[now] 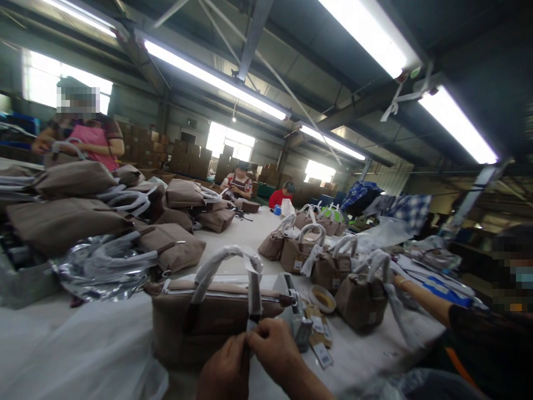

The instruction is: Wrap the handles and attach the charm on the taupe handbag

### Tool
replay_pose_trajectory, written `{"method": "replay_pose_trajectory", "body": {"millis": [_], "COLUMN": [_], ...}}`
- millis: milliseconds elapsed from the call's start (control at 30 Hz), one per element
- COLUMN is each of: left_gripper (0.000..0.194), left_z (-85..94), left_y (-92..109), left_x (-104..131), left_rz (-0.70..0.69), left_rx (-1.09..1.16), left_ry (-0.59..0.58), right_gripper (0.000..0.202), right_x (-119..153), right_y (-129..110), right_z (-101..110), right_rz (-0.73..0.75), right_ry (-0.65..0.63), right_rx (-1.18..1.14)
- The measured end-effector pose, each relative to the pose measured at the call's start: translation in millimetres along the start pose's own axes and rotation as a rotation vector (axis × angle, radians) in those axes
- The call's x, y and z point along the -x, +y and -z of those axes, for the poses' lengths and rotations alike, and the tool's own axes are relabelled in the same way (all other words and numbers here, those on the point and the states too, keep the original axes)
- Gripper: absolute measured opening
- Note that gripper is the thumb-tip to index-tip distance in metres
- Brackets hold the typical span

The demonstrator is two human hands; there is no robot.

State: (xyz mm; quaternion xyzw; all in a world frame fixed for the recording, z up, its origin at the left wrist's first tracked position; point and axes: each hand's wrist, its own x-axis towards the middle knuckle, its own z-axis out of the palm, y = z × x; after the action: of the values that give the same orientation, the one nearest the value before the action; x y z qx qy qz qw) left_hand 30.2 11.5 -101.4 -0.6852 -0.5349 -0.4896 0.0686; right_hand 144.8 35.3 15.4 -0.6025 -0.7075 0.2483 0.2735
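A taupe handbag (170, 322) stands upright on the white table, its two handles wrapped in white covering. My left hand (227, 366) is closed at the lower end of the front handle (255, 283), fingers pinched together. Beside it, almost touching, my right hand (275, 344) pinches at the same spot. What lies between the fingertips is too small to make out. Just right of the bag are a grey tape dispenser (302, 328), a roll of tape (322, 299) and several paper tags (323, 354).
Piled taupe bags (66, 225) and clear plastic (104, 272) fill the left side. More bags (362, 303) stand in a row at the right. A co-worker's arm (425, 300) reaches in from the right. Other people work farther back. White sheeting (75, 350) lies at the front left.
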Motion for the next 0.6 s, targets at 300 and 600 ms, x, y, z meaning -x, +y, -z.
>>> {"method": "replay_pose_trajectory", "body": {"millis": [300,600], "left_gripper": [0.030,0.026], "left_z": [5.8,11.2], "left_y": [0.1,1.5], "left_x": [-0.6,-10.3], "left_rz": [-0.231,0.027], "left_rx": [-0.186,0.058], "left_ry": [0.078,-0.030], "right_gripper": [0.025,0.024], "right_x": [5.1,6.4], "right_y": [-6.5,6.5], "right_z": [-7.6,-2.6], "right_rz": [0.075,0.114], "right_ry": [0.161,0.006], "right_rx": [0.369,-0.051]}}
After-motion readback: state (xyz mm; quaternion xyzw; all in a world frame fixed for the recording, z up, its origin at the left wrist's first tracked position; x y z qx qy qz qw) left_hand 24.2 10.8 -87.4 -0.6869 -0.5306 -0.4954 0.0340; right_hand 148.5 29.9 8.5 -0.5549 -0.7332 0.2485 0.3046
